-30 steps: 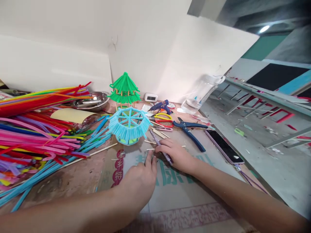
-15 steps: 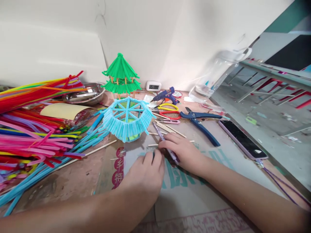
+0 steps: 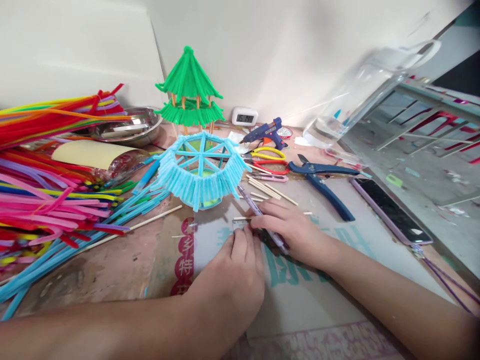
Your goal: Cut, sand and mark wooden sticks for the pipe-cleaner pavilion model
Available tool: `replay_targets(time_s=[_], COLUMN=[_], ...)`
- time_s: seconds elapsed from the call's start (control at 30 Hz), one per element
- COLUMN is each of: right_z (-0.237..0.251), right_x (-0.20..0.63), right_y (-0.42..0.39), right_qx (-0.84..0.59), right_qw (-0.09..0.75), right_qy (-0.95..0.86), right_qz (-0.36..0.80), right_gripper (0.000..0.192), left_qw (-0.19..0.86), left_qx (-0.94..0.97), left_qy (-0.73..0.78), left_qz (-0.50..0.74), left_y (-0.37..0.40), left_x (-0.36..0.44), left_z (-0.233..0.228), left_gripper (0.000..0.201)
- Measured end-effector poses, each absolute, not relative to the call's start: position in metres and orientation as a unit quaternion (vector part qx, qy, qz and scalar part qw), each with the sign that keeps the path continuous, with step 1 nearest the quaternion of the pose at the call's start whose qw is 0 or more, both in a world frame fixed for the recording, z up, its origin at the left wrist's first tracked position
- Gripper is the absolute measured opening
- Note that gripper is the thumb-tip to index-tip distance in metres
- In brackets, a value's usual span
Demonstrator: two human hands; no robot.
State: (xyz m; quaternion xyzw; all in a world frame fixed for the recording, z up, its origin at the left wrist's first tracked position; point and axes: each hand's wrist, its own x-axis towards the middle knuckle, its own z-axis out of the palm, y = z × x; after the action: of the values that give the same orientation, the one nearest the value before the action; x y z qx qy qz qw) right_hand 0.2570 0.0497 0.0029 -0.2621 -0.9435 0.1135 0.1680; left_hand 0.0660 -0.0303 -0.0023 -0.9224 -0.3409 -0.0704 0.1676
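In front of the blue-roofed model (image 3: 200,187), I have the left hand (image 3: 234,280) with its fingers bent down, touching a clear strip (image 3: 239,224); whether they grip anything I cannot tell. Just right of it, the right hand (image 3: 294,227) grasps a purple pen (image 3: 278,239), whose upper end points toward the model's right side. A pale stick (image 3: 242,218) lies just past the left fingertips and runs under the right hand. Cardboard (image 3: 307,305) spreads in front of the model, giving me a stretch between the right hand and one phone (image 3: 392,210), well right of the model; the edge of the table (image 3: 112,265) runs just beyond that phone. Heaped pipe cleaners (image 3: 48,202), too many to count, bound me on the model's left. Right of it I count several loose sticks (image 3: 264,187) and one pair of blue-handled cutters (image 3: 326,192); behind it, one glue gun (image 3: 264,132), one clock (image 3: 244,116), one green-roofed model (image 3: 191,80), one steel bowl (image 3: 148,130) and one clear jug (image 3: 360,95).
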Motion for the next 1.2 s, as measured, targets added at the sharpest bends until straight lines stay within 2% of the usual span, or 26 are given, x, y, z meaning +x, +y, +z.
replay_targets(time_s=[0.97,1.2], right_z=[0.0049,0.0022], right_x=[0.2529,0.2539], right_y=[0.0498,0.0494], right_qx=[-0.244,-0.247], right_qw=[0.18,0.175], right_qy=[-0.944,-0.945], right_qz=[0.126,0.123], right_gripper=[0.017,0.018], left_qw=[0.152,0.138], left_qx=[-0.899,-0.895], left_qy=[-0.401,-0.421], left_qz=[-0.092,-0.058], left_y=[-0.0284,-0.0313], left_x=[0.0675,0.0688], left_z=[0.001,0.0012], left_gripper=[0.049,0.051])
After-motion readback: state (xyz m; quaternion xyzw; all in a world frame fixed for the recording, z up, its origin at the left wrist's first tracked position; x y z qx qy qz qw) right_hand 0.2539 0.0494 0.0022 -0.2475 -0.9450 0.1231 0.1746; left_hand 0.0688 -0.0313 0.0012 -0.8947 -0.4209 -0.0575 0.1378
